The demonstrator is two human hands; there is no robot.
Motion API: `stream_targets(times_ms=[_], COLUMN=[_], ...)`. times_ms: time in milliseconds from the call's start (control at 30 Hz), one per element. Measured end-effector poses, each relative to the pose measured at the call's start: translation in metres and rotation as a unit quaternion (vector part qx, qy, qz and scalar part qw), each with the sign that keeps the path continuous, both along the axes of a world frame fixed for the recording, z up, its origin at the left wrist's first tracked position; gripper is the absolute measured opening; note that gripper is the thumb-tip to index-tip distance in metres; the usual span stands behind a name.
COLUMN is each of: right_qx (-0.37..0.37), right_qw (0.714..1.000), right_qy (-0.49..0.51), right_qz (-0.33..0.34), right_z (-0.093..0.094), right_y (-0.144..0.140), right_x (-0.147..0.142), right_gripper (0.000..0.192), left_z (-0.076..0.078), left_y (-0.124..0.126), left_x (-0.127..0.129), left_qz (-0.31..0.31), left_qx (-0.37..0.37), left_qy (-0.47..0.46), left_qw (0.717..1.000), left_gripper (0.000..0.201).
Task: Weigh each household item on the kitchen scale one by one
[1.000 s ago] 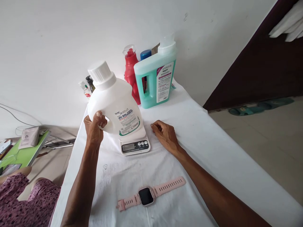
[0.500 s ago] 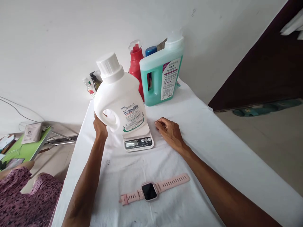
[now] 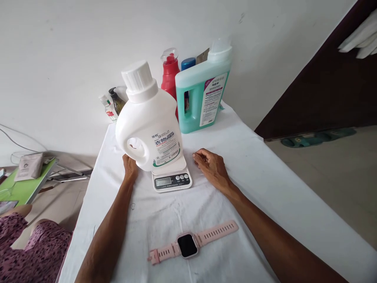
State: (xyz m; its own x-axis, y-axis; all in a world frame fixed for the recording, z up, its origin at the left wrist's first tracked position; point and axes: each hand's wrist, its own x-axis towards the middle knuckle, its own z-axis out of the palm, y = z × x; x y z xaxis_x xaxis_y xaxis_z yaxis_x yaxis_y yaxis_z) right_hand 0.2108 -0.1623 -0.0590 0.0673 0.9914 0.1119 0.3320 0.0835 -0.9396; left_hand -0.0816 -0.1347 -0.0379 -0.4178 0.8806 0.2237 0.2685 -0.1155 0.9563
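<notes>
The big white bottle stands on the small scale, and its handle side sticks out past the scale's left edge. A bump from the left hand could make it tip. The right hand is loosely curled on the tabletop near the scale, with nothing seen in it. The bottle hides the left fingers, so I can't tell how they are bent or if they touch it. The scale's screen is too faint to read.

White jug label: "衣物", red "CLOTHING", "2L". Green bottle label, scale display: illegible.
</notes>
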Motion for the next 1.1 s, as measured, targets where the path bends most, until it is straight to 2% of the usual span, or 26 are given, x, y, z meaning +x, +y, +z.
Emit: stream_targets(times_ms=[133,467,633,833,1100], right_qx=[-0.001,0.005,0.004,0.001,0.001], right_qw=[1.000,1.000,1.000,1.000,1.000], right_qy=[0.000,-0.002,0.000,-0.004,-0.004], right_qz=[-0.001,0.005,0.008,0.005,0.008], right_z=[0.000,0.000,-0.001,-0.002,-0.001], right_y=[0.000,0.000,0.000,0.001,0.001], right_x=[0.000,0.001,0.000,0.000,0.001], right_gripper=[0.033,0.034,0.034,0.034,0.034], left_z=[-0.003,0.006,0.002,-0.003,-0.008], left_y=[0.000,-0.001,0.001,0.002,0.005], left_x=[-0.001,0.005,0.001,-0.003,-0.008], left_qz=[0.009,-0.032,-0.056,-0.033,-0.051], left_qx=[0.045,0.021,0.038,0.044,0.053], left_qy=[0.042,0.059,0.075,0.085,0.124], left_qw=[0.998,0.998,0.995,0.995,0.990], left_gripper=[0.034,0.032,0.030,0.028,0.023])
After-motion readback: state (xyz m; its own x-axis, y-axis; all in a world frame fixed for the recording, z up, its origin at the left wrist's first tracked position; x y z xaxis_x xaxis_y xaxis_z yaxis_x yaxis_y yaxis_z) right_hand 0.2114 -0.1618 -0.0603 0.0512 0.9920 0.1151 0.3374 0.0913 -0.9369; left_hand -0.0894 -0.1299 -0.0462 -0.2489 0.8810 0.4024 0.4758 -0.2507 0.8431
